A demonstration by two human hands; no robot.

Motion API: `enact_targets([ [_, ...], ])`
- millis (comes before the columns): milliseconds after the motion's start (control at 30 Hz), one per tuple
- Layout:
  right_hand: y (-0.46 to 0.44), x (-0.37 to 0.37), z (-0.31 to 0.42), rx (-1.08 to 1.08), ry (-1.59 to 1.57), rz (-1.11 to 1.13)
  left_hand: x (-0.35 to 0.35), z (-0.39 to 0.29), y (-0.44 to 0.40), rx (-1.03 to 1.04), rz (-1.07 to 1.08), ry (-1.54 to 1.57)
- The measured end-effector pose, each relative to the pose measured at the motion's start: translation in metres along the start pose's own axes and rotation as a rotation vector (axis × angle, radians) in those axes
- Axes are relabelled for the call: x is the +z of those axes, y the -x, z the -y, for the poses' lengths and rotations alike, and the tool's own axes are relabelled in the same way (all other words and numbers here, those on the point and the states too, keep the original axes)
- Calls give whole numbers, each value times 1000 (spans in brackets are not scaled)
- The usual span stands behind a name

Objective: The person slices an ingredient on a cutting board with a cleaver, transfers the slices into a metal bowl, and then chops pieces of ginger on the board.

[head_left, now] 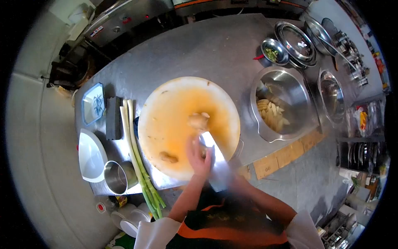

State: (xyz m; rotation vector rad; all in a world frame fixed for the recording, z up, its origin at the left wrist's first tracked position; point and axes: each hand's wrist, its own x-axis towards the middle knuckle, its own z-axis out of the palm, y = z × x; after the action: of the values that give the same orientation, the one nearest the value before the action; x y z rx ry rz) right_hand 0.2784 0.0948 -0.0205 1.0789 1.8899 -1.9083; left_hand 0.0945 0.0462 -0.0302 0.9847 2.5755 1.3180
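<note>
A round, thick cutting board (157,103), stained orange in the middle, lies on the steel table. My left hand (199,159) is over its near part, fingers curled around a small brownish piece of ginger (203,152), mostly hidden. Against that hand is the broad blade of a cleaver (217,166). My right hand (234,182), smeared by motion, grips the cleaver at its near end; the handle is hidden. Just beyond the blade tip sits a larger knob of ginger (199,120). Another ginger piece (168,157) rests at the board's near left.
Long leeks (139,153) lie left of the board, beside a dark block (113,118), a patterned dish (93,103), a white bowl (92,157) and a steel pot (116,177). A steel basin (292,89) with pale slices stands right, below a small bowl (274,52) of green pieces.
</note>
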Motion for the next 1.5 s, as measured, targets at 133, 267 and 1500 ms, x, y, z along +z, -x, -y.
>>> enact_targets([
  [133, 2, -5, 36, 34, -92, 147, 1, -11, 1, -112, -96, 67],
  [267, 36, -23, 36, -92, -149, 41, 7, -54, -12, 57, -139, 119],
  [1500, 163, -136, 45, -196, -350, -625, 33, -29, -38, -119, -417, -49],
])
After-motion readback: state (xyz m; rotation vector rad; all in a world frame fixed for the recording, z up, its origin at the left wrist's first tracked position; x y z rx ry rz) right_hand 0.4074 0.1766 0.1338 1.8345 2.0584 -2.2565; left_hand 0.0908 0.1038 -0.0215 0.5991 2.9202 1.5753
